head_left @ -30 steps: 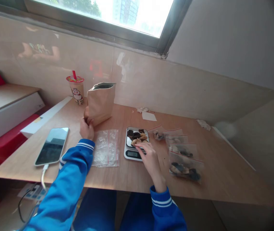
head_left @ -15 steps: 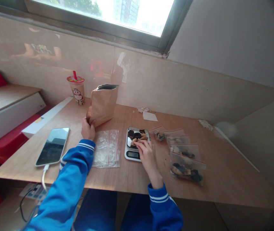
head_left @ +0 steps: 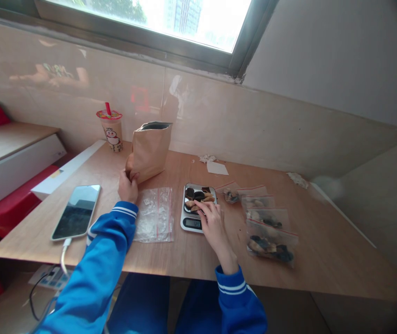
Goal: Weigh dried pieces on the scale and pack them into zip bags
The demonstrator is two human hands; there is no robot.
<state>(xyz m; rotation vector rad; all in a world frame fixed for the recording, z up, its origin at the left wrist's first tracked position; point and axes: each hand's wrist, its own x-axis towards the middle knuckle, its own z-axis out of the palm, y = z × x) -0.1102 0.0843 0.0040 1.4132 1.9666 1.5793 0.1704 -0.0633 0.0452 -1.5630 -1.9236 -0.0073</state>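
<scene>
My left hand [head_left: 127,186] is closed on the lower left corner of an upright brown paper bag [head_left: 152,150], whose top gapes. On a white kitchen scale [head_left: 186,221] lie several curved dark and tan dried pieces [head_left: 199,195]; their exact kind is unclear. My right hand [head_left: 212,221] reaches over the scale's near right side, fingertips pinched on a tan-and-dark piece [head_left: 194,208] at the front of the pan. The scale's display [head_left: 193,223] is lit, but its digits are too small to read. Flat clear zip bags [head_left: 153,215] lie between my hands.
Several zip bags with dark and tan pieces [head_left: 271,248] lie to the right of the scale. A phone [head_left: 77,212] on a white cable is at the left. A drink cup [head_left: 112,132] stands behind, near the wall. Crumpled tissue [head_left: 207,158] and white paper [head_left: 217,168] lie at the back.
My right hand has shifted slightly, and the tan piece at its fingertips now sits lower among the others on the pan. My left hand and the paper bag stay put.
</scene>
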